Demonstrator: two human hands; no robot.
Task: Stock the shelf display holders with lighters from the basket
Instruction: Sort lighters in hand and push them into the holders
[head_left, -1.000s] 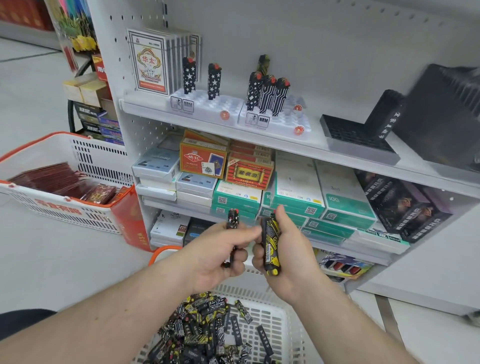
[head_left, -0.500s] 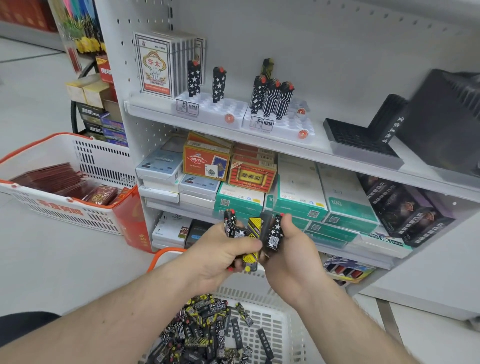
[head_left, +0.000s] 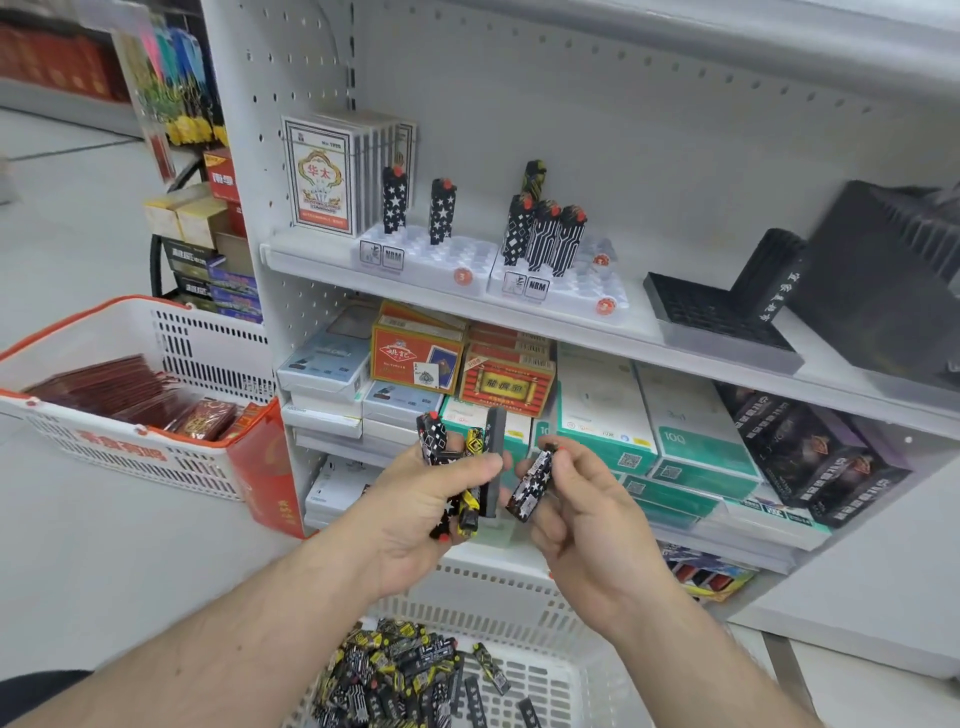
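Note:
My left hand (head_left: 415, 512) grips a bunch of patterned lighters (head_left: 462, 467), held upright in front of the middle shelf. My right hand (head_left: 582, 506) pinches one black star-patterned lighter (head_left: 531, 483) just right of that bunch. Below my arms a white basket (head_left: 519, 613) holds a heap of black, white and yellow lighters (head_left: 395, 675). On the top shelf stand two white display holders: the left holder (head_left: 436, 260) carries two star lighters (head_left: 395, 200), the right holder (head_left: 571, 291) carries several patterned lighters (head_left: 545, 234).
A black slotted holder (head_left: 722, 322) and a dark box (head_left: 883, 280) stand at the right of the top shelf. Card packs (head_left: 332, 176) stand at its left. Boxed goods (head_left: 597, 410) fill the lower shelves. A second white basket (head_left: 208, 338) with red packets sits on the floor, left.
My right hand handed the yellow lighter to the left hand's bunch, then drew a star-patterned lighter away to the right. Both hands rose slightly toward the shelf.

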